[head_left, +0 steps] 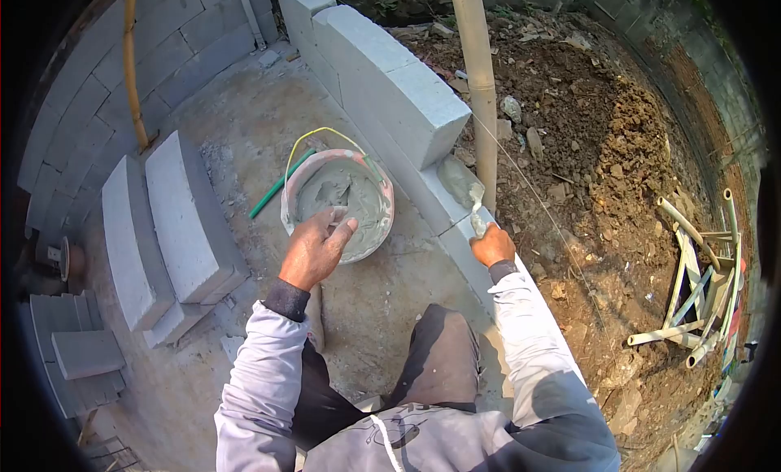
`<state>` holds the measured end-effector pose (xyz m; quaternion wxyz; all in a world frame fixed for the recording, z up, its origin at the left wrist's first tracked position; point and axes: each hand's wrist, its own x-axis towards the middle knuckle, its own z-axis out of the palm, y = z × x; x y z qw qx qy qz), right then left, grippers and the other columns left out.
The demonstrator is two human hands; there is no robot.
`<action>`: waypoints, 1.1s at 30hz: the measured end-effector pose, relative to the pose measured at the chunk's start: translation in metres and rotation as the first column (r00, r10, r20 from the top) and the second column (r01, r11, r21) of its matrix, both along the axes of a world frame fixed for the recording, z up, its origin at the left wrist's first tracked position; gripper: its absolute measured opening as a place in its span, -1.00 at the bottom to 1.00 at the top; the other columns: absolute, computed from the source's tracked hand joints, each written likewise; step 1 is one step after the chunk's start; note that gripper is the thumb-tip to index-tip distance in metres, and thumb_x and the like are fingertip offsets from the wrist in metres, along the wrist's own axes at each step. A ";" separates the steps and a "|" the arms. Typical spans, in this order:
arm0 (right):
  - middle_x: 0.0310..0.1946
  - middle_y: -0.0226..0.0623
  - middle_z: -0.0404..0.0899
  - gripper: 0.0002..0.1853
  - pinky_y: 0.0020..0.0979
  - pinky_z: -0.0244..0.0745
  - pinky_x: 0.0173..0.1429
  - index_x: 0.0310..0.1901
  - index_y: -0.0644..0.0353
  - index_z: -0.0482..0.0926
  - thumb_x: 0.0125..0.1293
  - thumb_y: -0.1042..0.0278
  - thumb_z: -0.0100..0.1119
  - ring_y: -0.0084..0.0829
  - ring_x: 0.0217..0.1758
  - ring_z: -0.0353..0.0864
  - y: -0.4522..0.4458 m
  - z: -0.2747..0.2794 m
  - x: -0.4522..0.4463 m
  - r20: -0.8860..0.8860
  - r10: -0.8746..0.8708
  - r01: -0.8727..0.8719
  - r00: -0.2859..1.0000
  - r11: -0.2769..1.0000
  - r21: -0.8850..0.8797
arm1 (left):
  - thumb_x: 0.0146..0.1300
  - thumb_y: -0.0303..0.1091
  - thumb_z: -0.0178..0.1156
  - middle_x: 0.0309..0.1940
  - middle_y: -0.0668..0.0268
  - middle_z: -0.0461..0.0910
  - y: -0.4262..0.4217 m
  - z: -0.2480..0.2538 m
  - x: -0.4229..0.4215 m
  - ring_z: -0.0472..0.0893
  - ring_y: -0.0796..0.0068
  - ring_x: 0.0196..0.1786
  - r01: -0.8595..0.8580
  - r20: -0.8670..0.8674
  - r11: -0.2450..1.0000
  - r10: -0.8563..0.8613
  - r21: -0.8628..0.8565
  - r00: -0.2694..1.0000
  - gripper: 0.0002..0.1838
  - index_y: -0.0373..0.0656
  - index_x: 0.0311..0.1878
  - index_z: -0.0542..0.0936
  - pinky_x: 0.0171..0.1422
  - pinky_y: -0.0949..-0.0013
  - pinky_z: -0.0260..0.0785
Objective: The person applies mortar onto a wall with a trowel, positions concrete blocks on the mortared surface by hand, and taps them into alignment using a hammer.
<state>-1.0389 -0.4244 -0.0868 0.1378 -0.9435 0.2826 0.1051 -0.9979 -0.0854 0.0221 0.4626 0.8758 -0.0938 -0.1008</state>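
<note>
My right hand [493, 246] is wrapped around the handle of a trowel [477, 199]. Its blade, coated in grey mortar, rests against the end of the upper light-grey block [443, 134], over the top of the lower course [446, 210]. My left hand [316, 248] is above the near side of a bucket [389, 208] of wet grey mortar [325, 189]. Its fingers are curled, with the thumb stretched to the right. A pale piece shows at the fingertips, but its kind is unclear. The bucket's yellow handle [324, 130] stands up at the far side.
Large blocks [183, 220] lie on the concrete floor [236, 114] to the left, with smaller pieces [85, 354] nearer. A green stick [281, 185] is beside the bucket. Beyond the wall stand a bamboo pole [480, 90], a taut string [537, 183], dug soil [586, 147] and piled pipes [700, 285].
</note>
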 end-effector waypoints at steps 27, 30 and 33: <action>-0.27 -0.01 0.61 -0.48 -0.09 0.54 -0.16 -0.02 0.25 0.40 -0.01 0.27 0.38 -0.01 -0.23 0.66 -0.090 -0.037 -0.318 0.038 -0.183 0.187 0.982 0.974 -0.127 | 0.30 -0.13 0.21 -0.13 -0.03 0.62 -0.107 -0.023 -0.040 0.67 0.12 -0.14 0.418 0.105 0.887 -0.443 0.199 0.890 -0.56 -0.33 0.04 0.56 -0.06 0.25 0.50; -0.28 -0.04 0.60 -0.48 -0.07 0.53 -0.17 -0.03 0.22 0.40 -0.01 0.27 0.38 0.00 -0.23 0.65 -0.093 -0.043 -0.344 0.001 -0.217 0.215 0.976 0.968 -0.130 | 0.29 -0.14 0.21 -0.14 -0.02 0.62 -0.106 -0.024 -0.042 0.67 0.13 -0.12 0.447 0.072 0.870 -0.469 0.210 0.880 -0.56 -0.33 0.06 0.56 -0.05 0.25 0.50; -0.26 -0.06 0.60 -0.49 -0.06 0.52 -0.16 -0.04 0.22 0.40 -0.01 0.27 0.38 0.00 -0.21 0.64 -0.090 -0.040 -0.361 0.071 -0.237 0.245 0.969 0.956 -0.160 | 0.29 -0.15 0.20 -0.16 -0.01 0.63 -0.107 -0.024 -0.042 0.68 0.14 -0.13 0.448 0.074 0.862 -0.476 0.238 0.876 -0.56 -0.34 0.05 0.56 -0.06 0.26 0.49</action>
